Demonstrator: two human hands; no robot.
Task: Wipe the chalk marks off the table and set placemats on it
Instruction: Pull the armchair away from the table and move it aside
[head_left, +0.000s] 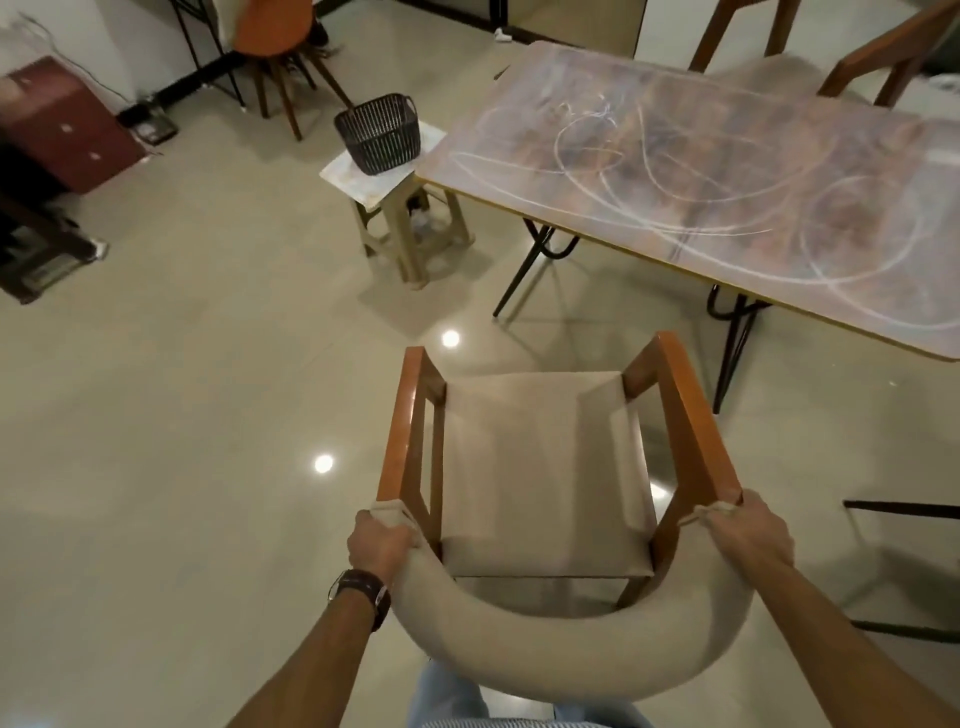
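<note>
Because the chair (545, 467) stands in the near middle of the floor, well apart from the table (753, 197), both hands are clamped on it: the left hand (378, 543) curls round the left end of the padded backrest where it meets the wooden armrest, and the right hand (748, 530) grips the matching right end. Holding it at both ends of the back probably lets the person steer or lift it evenly, likely to keep the table's near side free for wiping.

The table sits at the far right, its long edge running toward the near right. Its mottled brownish top is covered in pale chalk marks (675, 176), looping curves and ovals from the far left corner across to the right; none looks wiped yet. No cloth or placemats can be seen. Just left of the table, a dark basket (378, 134) rests on a small stool (405, 228).
</note>
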